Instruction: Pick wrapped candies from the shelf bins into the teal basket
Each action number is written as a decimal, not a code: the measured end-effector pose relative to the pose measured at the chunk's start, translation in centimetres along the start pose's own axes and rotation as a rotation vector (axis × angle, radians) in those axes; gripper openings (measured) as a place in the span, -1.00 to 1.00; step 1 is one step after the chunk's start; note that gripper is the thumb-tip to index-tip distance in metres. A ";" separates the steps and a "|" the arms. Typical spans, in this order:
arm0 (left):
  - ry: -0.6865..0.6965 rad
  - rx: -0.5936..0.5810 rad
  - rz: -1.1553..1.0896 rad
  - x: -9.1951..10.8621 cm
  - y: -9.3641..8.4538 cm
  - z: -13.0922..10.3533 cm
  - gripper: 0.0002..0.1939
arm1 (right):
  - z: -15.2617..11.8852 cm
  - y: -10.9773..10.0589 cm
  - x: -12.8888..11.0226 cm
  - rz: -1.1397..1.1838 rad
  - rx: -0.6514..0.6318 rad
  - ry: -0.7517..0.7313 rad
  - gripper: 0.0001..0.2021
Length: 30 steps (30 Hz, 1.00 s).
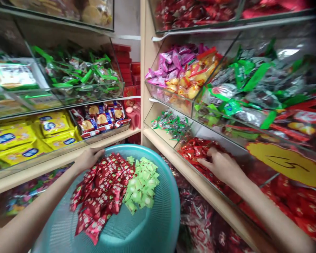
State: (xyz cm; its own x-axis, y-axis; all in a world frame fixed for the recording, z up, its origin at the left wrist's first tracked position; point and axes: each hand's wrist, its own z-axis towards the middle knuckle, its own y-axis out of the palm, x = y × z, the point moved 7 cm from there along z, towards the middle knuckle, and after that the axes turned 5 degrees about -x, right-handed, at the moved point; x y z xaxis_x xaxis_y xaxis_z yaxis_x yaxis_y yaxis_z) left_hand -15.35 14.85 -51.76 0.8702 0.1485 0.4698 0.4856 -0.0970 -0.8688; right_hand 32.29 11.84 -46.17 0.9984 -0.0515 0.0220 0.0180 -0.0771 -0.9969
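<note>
**Listener:** Where are the hands?

**Describer:** The left hand [88, 159] is at the far left rim of a teal mesh basket [165, 189], which fills the near centre. The right hand [223, 165] reaches into a clear bin on the right-hand shelf, among red-wrapped sweets [193, 149].

**Listener:** How is each grip set?

**Describer:** The left grip is bent over the rim, fingertips partly hidden. On the right, the thumb is spread from the curled fingers and points left. I cannot tell whether a sweet is pinched between them.

**Listener:** What is in the basket?

**Describer:** Dark red packets [102, 189] lie spread to the left, and a smaller heap of pale green packets [143, 182] touches them on the right. The mesh is bare on the near side.

**Listener:** How is the reach best handled?

**Describer:** I would curl the fingers under a few loose wrappers and bring the thumb in softly, since a hard squeeze could crush or scatter them. The wrist should clear the bin's front wall and the wooden shelf edge [195, 186] between bin and basket. The forearm also passes near a yellow card [284, 165] on the right, so a straight line is safer than a wide swing. A steady left grip should stop the basket tipping.
</note>
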 end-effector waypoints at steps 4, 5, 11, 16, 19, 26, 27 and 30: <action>0.097 0.017 0.100 0.1 0.5 0.2 -0.40 | 0.0 0.9 0.2 0.010 -0.035 0.013 -0.64; 0.097 0.033 0.113 -0.1 0.5 0.3 -0.40 | 0.0 1.0 0.2 0.005 -0.040 0.017 -0.65; 0.121 0.053 0.113 -0.3 0.7 0.5 -0.44 | -1.6 -0.2 -0.6 -0.032 0.007 0.028 -0.67; 0.116 0.088 0.128 -0.1 0.7 0.1 -0.47 | -5.3 -2.6 -5.8 0.114 0.100 -0.198 -0.73; 0.115 0.100 0.146 0.2 0.7 0.0 -0.49 | -8.2 -1.0 -13.1 0.355 -0.117 -0.569 -0.79; 0.105 0.093 0.171 -0.1 0.7 -0.2 -0.50 | -14.5 8.7 -26.7 -0.235 -0.690 -1.073 -0.72; 0.106 0.091 0.177 -0.1 0.6 -0.2 -0.49 | -14.5 9.5 -27.2 -0.301 -0.703 -1.059 -0.70; 0.110 0.088 0.202 -0.1 0.5 -0.5 -0.49 | -13.5 10.4 -27.0 -0.370 -0.682 -0.976 -0.68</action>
State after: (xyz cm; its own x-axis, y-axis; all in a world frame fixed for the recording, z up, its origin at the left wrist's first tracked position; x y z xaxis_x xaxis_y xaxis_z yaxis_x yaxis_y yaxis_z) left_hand -15.18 14.31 -52.22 0.9552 0.0261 0.2949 0.2955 -0.0267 -0.9550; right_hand 4.78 -1.02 -56.14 0.5666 0.8215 -0.0636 0.5667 -0.4446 -0.6936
